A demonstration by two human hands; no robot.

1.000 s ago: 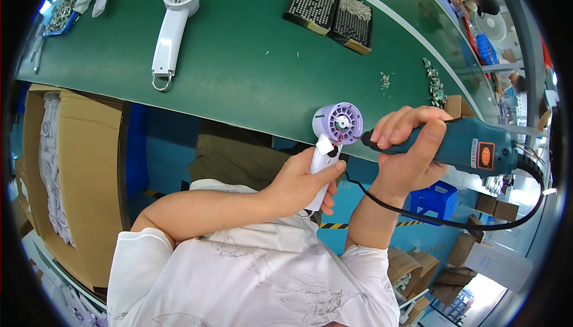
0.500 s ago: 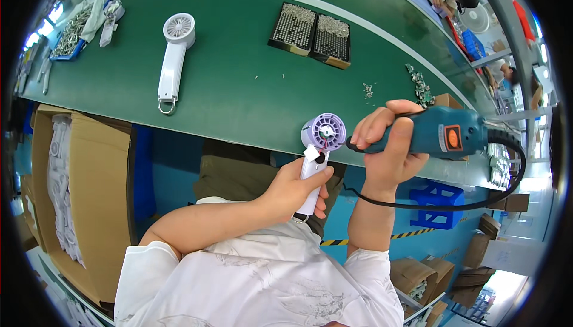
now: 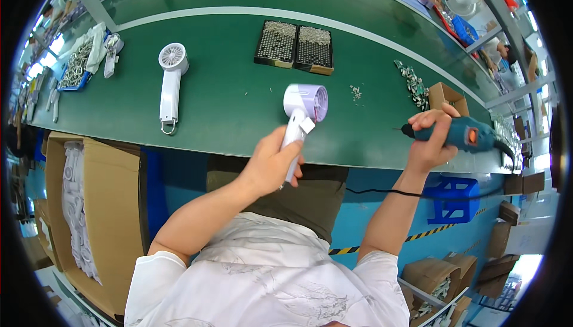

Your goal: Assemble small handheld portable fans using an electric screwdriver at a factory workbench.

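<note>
My left hand (image 3: pixel 271 159) is closed round the white handle of a handheld fan (image 3: pixel 305 101). Its round lilac and white head is raised above the bench's front edge, turned sideways, with a white tab and some red wire at the neck. My right hand (image 3: pixel 431 142) grips a teal electric screwdriver (image 3: pixel 462 133), its thin bit pointing left, well apart from the fan. A second white handheld fan (image 3: pixel 171 88) lies on the green bench to the left, a metal ring at its handle end.
Two black screw trays (image 3: pixel 296 46) lie at the back. Loose screws (image 3: pixel 356 92) and a row of small circuit boards (image 3: pixel 412 82) lie to the right, by a small cardboard box (image 3: pixel 446 97). A blue tray of metal rings (image 3: pixel 76 67) sits far left; a carton of white parts (image 3: pixel 113 207) stands below.
The screwdriver has moved right, away from the fan. My left hand has moved the fan up and left over the bench, turning its head sideways. The view has shifted slightly.
</note>
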